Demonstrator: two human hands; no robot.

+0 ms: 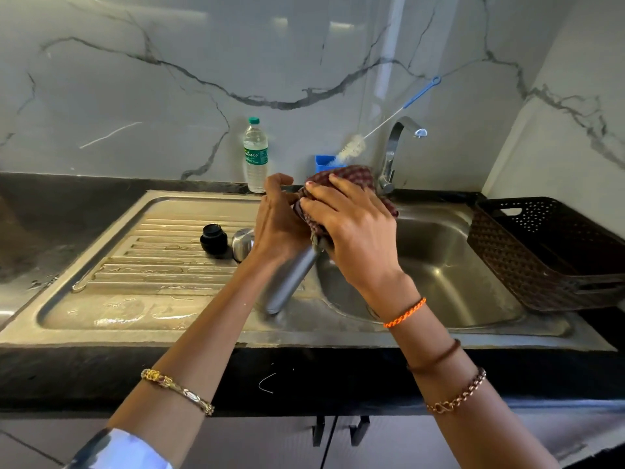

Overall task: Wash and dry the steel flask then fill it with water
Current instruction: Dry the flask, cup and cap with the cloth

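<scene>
While your left hand (277,214) grips the steel flask (291,282) near its top, it leans over the sink (439,265) edge. Your right hand (351,228) has its fingers (324,191) curled on the checked cloth (348,177) around the flask's top. Two caps (213,238) sit on the drainboard (152,258).

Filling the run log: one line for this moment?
stage: drying | flask: tilted over sink | cloth: both hands | cap: drainboard

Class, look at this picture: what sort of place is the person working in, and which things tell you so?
Most likely a home kitchen: a steel sink with a ribbed draining board, a tap against the marble-patterned wall, and a bottle brush standing behind.
</scene>
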